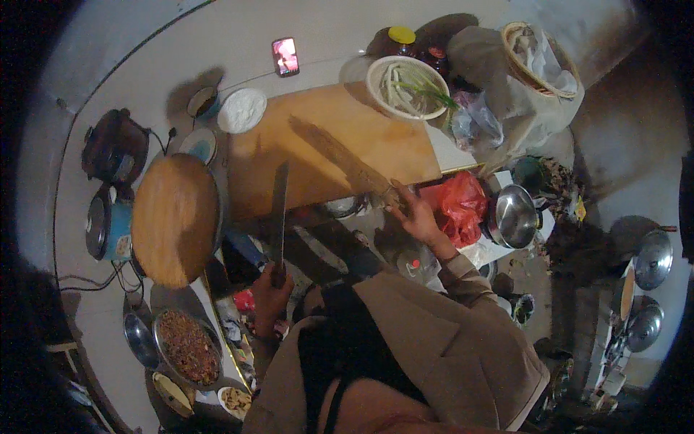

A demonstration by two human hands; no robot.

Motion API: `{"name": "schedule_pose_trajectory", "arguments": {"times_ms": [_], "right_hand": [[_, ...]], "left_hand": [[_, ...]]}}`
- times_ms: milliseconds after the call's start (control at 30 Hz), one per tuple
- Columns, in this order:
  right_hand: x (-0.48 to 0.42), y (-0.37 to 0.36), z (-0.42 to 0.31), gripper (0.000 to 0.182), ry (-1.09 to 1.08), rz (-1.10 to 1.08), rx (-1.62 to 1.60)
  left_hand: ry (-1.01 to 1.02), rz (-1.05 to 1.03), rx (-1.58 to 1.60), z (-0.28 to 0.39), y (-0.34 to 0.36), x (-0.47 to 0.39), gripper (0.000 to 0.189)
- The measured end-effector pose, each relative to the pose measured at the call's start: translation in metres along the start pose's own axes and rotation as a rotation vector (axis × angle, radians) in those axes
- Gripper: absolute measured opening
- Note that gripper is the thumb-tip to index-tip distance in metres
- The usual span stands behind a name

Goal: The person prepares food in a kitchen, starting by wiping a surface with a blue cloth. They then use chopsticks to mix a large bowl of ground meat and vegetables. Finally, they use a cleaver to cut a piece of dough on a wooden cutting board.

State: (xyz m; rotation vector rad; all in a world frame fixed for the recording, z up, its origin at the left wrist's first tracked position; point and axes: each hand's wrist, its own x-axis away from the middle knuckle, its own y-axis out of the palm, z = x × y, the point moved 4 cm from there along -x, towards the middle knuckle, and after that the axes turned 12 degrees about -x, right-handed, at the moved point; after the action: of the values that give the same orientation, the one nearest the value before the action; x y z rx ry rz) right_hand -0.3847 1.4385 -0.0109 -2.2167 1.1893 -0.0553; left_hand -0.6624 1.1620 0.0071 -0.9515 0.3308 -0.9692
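My left hand (pixel 272 290), low at the left of centre, is closed around the dark handle of a long-bladed knife (pixel 281 211). The blade points away from me, its far part over a large wooden board (pixel 255 146). Right of centre, my right hand (pixel 415 217) grips the near end of a long, flat, rough brown piece (pixel 347 160), perhaps wood, by the board's near edge. This piece slants up and left above or on the board; whether it touches the surface I cannot tell.
Left stand a round wooden board (pixel 176 219), a rice cooker (pixel 111 228) and a tray of reddish-brown food (pixel 187 347). Beyond are a bowl of white powder (pixel 242 110), a phone (pixel 286 56) and a basket with green onions (pixel 407 87). Right lie a red plastic bag (pixel 463 209) and metal bowl (pixel 514 216).
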Motion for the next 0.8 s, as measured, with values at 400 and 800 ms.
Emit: {"name": "schedule_pose_trajectory", "arguments": {"times_ms": [400,800], "right_hand": [[-0.118,-0.057,0.102,0.053,-0.138,0.248,0.257],[-0.187,-0.090,0.220,0.040,0.588,0.553,-0.615]], "left_hand": [[-0.131,0.219,-0.342,0.042,0.071,-0.152,0.042],[0.064,0.274,-0.498,0.052,0.099,-0.205,0.039]]}}
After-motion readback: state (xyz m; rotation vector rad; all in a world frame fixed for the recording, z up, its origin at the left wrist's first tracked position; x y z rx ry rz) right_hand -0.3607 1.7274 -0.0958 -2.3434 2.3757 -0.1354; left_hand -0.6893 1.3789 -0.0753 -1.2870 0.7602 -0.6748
